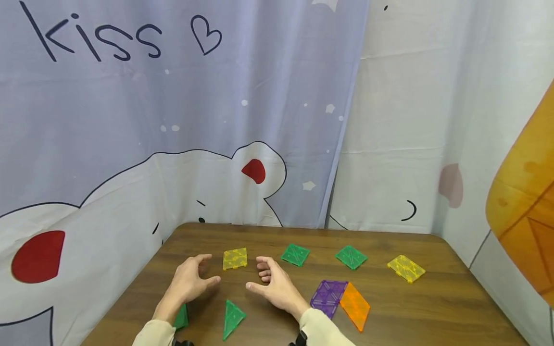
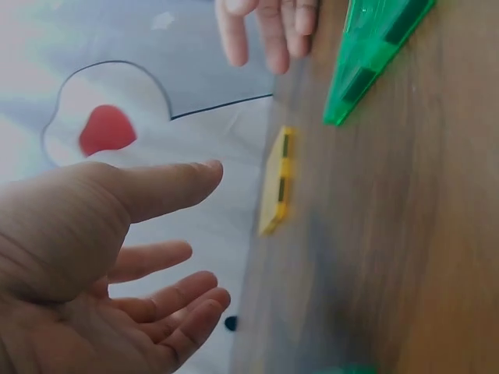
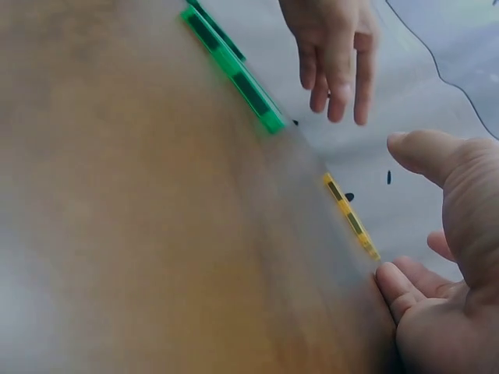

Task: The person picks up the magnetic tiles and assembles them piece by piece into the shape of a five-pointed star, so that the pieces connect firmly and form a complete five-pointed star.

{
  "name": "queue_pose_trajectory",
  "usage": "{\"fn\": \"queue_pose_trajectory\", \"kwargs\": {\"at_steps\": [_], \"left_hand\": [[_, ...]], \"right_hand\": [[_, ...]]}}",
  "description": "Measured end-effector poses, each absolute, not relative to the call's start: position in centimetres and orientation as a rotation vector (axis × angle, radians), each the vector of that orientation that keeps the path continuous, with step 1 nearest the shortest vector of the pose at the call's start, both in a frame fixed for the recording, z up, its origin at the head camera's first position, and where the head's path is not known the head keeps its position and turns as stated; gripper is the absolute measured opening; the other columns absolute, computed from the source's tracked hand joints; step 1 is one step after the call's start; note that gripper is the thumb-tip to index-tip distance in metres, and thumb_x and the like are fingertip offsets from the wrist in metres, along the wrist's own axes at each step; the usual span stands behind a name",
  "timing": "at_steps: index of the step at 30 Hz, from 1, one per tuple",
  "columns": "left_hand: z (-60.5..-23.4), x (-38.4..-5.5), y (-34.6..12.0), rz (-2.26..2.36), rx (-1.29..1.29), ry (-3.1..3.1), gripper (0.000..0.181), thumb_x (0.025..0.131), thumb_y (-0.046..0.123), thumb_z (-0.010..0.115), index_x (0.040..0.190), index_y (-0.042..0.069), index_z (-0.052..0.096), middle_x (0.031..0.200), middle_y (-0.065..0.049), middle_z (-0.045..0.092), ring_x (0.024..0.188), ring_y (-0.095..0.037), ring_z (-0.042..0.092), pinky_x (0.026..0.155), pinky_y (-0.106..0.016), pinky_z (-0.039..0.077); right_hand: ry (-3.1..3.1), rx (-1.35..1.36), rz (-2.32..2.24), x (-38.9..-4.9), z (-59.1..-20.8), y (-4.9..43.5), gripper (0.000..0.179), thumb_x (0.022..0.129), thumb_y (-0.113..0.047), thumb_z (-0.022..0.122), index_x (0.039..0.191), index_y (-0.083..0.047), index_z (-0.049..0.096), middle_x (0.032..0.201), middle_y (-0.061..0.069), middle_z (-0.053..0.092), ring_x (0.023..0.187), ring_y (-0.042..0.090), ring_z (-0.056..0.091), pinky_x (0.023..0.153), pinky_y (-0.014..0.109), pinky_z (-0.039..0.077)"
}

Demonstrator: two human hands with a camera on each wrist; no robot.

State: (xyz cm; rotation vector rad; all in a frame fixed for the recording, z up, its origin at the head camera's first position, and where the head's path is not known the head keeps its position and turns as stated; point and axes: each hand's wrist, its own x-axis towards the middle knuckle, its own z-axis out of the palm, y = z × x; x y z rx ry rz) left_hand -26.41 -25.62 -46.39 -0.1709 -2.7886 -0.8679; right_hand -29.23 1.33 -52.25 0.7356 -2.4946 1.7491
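Observation:
My left hand (image 1: 189, 282) hovers above the left part of the table with its thumb apart from relaxed, empty fingers. Opposite it, my right hand (image 1: 279, 289) is also empty, its fingers loosely bent and the thumb pointing left. Beyond the gap between them lies a flat yellow square tile (image 1: 235, 258), seen nearly edge-on in the left wrist view. Closer to me, a translucent green triangular tile (image 1: 233, 319) lies between the forearms. Another green piece (image 1: 182, 317) is partly hidden behind the left wrist.
A purple square tile (image 1: 328, 295) and an orange diamond-shaped tile (image 1: 356, 306) lie side by side, right of my right wrist. Farther back are two green tiles (image 1: 295, 254) and a second yellow tile (image 1: 407, 268). Printed curtains (image 1: 277, 96) hang behind the wooden table (image 1: 415, 312).

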Motion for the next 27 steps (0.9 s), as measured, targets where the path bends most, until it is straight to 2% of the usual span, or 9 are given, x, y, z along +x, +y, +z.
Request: {"fn": "queue_pose_trajectory", "kwargs": {"at_steps": [5, 10, 18, 22, 27], "left_hand": [[-45.7, -23.8, -27.7, -0.868, -0.162, -2.821, 0.082, 0.077, 0.045, 0.083, 0.141, 0.003, 0.052, 0.131, -0.017, 0.060, 0.115, -0.039, 0.059, 0.091, -0.054, 0.050], [-45.9, -21.6, -29.6, -0.829, -0.148, -2.866, 0.089, 0.076, 0.055, 0.080, 0.141, 0.003, 0.051, 0.133, -0.017, 0.059, 0.115, -0.038, 0.059, 0.089, -0.055, 0.050], [-47.2, -18.9, -31.8, -0.873, -0.117, -2.940, 0.099, 0.068, 0.058, 0.083, 0.141, 0.001, 0.049, 0.135, -0.020, 0.054, 0.116, -0.041, 0.057, 0.087, -0.055, 0.051], [-48.4, -18.3, -32.3, -0.899, -0.087, -2.978, 0.098, 0.066, 0.056, 0.086, 0.140, 0.001, 0.052, 0.127, -0.016, 0.056, 0.107, -0.031, 0.059, 0.084, -0.050, 0.052], [-49.3, -18.4, -32.1, -0.908, -0.061, -2.983, 0.094, 0.064, 0.055, 0.088, 0.137, 0.004, 0.057, 0.118, -0.008, 0.057, 0.098, -0.020, 0.056, 0.078, -0.041, 0.051]], "right_hand": [[-2.501, 0.787, 1.757, -28.5, -52.2, 1.5, 0.070, 0.085, -0.041, 0.078, 0.144, -0.030, 0.042, 0.137, 0.008, 0.054, 0.120, 0.024, 0.056, 0.100, 0.039, 0.046], [-2.510, 0.836, 1.748, -27.6, -52.2, 1.6, 0.071, 0.083, -0.044, 0.079, 0.144, -0.033, 0.043, 0.137, 0.006, 0.055, 0.120, 0.023, 0.056, 0.100, 0.039, 0.046], [-2.511, 1.029, 1.728, -26.0, -52.2, 1.2, 0.076, 0.083, -0.045, 0.079, 0.146, -0.034, 0.040, 0.140, 0.007, 0.053, 0.122, 0.026, 0.054, 0.099, 0.035, 0.047], [-2.531, 1.144, 1.675, -25.4, -52.1, 0.9, 0.079, 0.083, -0.043, 0.080, 0.148, -0.032, 0.037, 0.142, 0.006, 0.052, 0.123, 0.024, 0.053, 0.100, 0.033, 0.046], [-2.541, 1.217, 1.558, -25.1, -52.0, 0.7, 0.083, 0.081, -0.046, 0.080, 0.150, -0.030, 0.035, 0.142, 0.004, 0.052, 0.123, 0.020, 0.052, 0.101, 0.031, 0.045]]}}
